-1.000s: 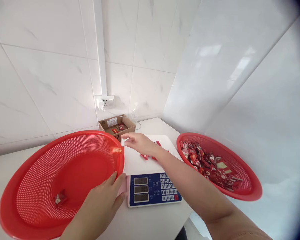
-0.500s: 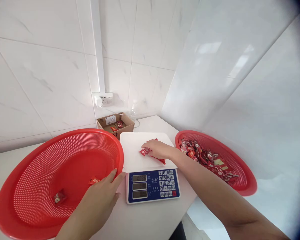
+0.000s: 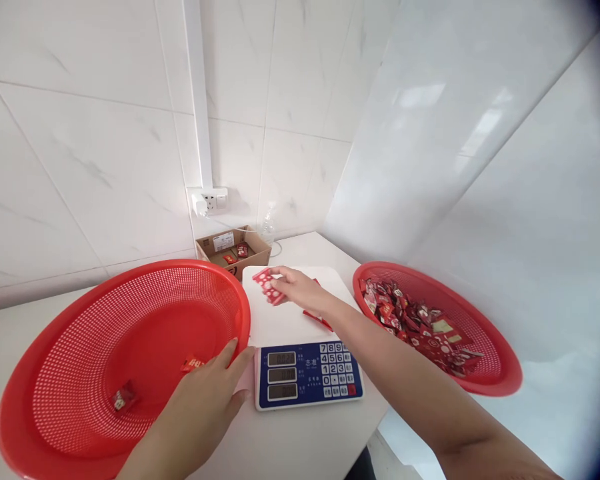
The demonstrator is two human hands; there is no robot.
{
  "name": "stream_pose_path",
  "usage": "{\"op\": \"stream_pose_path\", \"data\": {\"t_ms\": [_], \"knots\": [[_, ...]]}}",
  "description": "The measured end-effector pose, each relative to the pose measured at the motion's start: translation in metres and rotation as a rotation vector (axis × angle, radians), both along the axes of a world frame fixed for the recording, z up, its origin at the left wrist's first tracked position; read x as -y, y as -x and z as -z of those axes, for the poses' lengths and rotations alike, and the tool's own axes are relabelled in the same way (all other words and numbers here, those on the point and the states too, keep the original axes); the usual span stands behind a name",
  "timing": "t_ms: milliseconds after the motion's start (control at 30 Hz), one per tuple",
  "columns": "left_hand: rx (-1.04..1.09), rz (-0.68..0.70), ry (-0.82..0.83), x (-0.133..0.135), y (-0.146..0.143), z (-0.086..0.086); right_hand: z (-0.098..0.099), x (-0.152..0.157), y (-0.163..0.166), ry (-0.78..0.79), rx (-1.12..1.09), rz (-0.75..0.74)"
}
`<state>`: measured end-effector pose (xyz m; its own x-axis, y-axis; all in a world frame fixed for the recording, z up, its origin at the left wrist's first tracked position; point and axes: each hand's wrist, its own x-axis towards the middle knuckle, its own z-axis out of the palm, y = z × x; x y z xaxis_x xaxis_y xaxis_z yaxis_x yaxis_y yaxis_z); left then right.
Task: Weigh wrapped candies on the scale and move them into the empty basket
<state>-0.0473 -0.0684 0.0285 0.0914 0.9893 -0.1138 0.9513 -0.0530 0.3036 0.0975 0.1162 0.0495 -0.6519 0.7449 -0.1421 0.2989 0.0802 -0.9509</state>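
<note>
My right hand [image 3: 297, 290] pinches a red candy packet [image 3: 267, 285] above the white platform of the weighing scale [image 3: 305, 373], near its left edge. More red packets [image 3: 316, 317] lie on the platform under my forearm. My left hand [image 3: 205, 407] rests with fingers together on the rim of the large red basket [image 3: 45, 353] at the left, which holds two red packets [image 3: 123, 398]. A second red basket [image 3: 495, 380] at the right is full of several red packets.
A small cardboard box [image 3: 233, 250] with a few red packets stands by the wall behind the scale, beside a clear plastic bottle [image 3: 268, 227]. A wall socket [image 3: 209, 200] is above it. The white table's front edge runs just below the scale.
My right hand dropped a packet into the left basket, went back to the scale platform, picked up another packet and now carries it leftward. The left hand stayed on the basket rim.
</note>
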Motion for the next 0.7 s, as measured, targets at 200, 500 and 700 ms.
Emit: {"op": "stream_pose_path", "data": {"t_ms": [200, 500, 700], "knots": [[-0.020, 0.022, -0.015, 0.000, 0.002, 0.003, -0.008, 0.004, 0.004, -0.361, 0.096, -0.214], [-0.035, 0.018, 0.005, -0.001, 0.001, 0.002, 0.013, -0.059, -0.060, -0.655, 0.819, -0.087], [-0.008, 0.014, 0.028, -0.001, 0.001, 0.000, 0.022, -0.064, -0.056, -0.706, 0.838, -0.083]]}}
